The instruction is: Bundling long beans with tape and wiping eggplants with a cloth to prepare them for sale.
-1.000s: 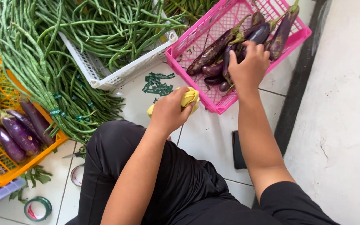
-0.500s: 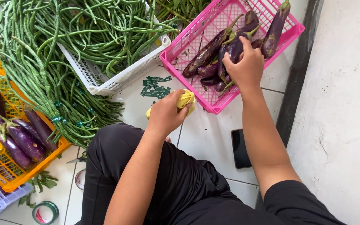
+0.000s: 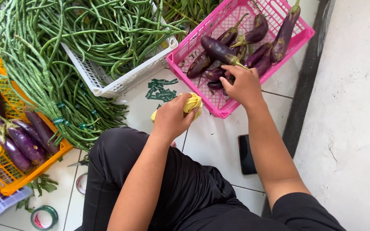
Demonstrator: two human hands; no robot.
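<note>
Setting: a produce sorting spot on a white tiled floor (image 3: 213, 141), likely a market stall or vegetable shop back area. At 11 o'clock, bundled long beans (image 3: 43, 81) spill from a white crate (image 3: 108, 83). At 1 o'clock, pink basket (image 3: 236, 100) of eggplants. At 9 o'clock, orange basket (image 3: 5, 179). Tape rolls (image 3: 43, 218) at 7 o'clock.
</note>
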